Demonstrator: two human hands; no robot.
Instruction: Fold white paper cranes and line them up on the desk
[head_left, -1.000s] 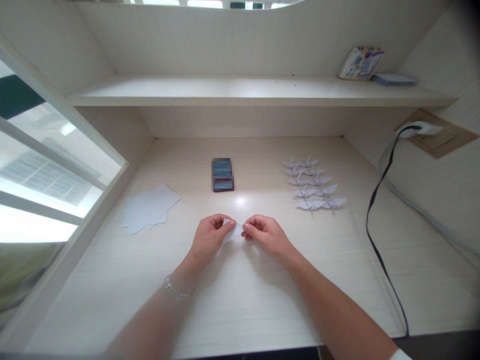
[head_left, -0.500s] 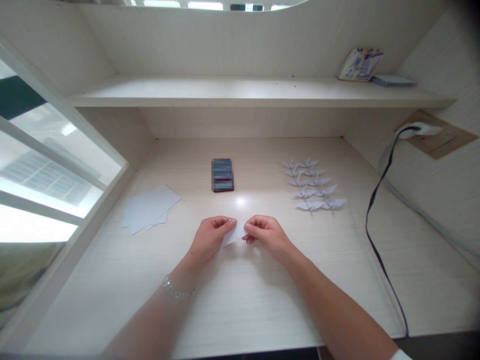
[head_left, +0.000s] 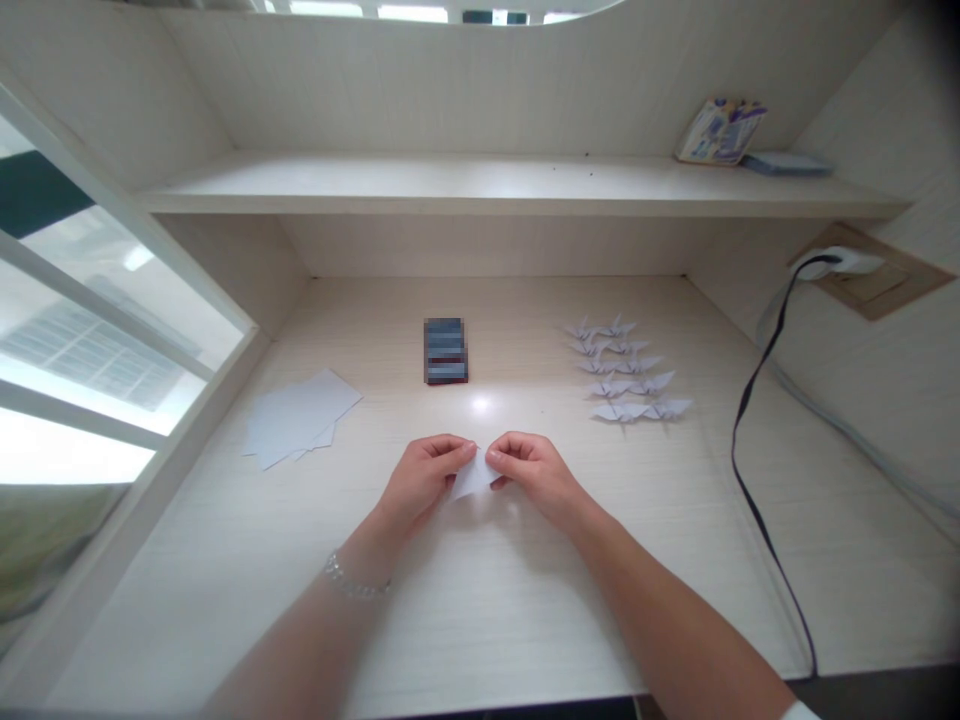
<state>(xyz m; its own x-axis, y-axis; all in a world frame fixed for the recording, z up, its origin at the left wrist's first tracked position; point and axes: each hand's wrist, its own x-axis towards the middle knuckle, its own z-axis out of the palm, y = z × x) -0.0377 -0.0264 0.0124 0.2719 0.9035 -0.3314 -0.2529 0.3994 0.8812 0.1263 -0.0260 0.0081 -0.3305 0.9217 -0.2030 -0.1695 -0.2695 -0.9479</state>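
A small folded piece of white paper (head_left: 472, 478) sits between my two hands, just above the desk (head_left: 480, 600). My left hand (head_left: 421, 480) pinches its left side with fingers curled. My right hand (head_left: 531, 470) pinches its upper right corner, fingers closed. A silver bracelet (head_left: 352, 582) circles my left wrist. To the right and farther back lie several finished paper cranes (head_left: 626, 372) in a column. A loose stack of white paper sheets (head_left: 298, 415) lies to the left of my hands.
A dark blurred card or box (head_left: 445, 351) lies behind my hands. A black cable (head_left: 757, 440) runs from a wall socket (head_left: 844, 262) down across the desk's right side. The shelf (head_left: 480, 185) above holds a colourful packet (head_left: 721, 127). A window frame borders the left.
My fingertips have drawn closer together over the paper, and the folded piece now hangs lower, pointing down between my hands.
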